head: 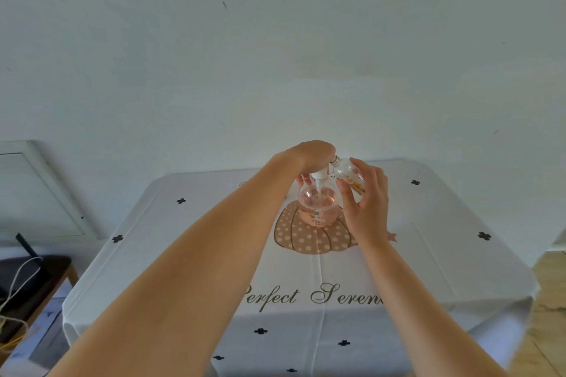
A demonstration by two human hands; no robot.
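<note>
Table's got a white tablecloth [183,254] with a pumpkin print [309,239]. Off to the left there's a dark stool [36,278] with cables [12,291] and a framed panel [36,193] against the wall. The left hand [312,156] curls over the pump, hiding its top. The pump bottle [318,202] stands upright on the pumpkin. The right hand [367,202] grips the small bottle [347,173], tilted with its neck up-left at the nozzle. Its label's unreadable.

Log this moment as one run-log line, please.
left hand: grips top of pump bottle | right hand: holds small bottle tilted, mouth toward left hand | pump bottle: upright on tablecloth, pink liquid inside
</note>
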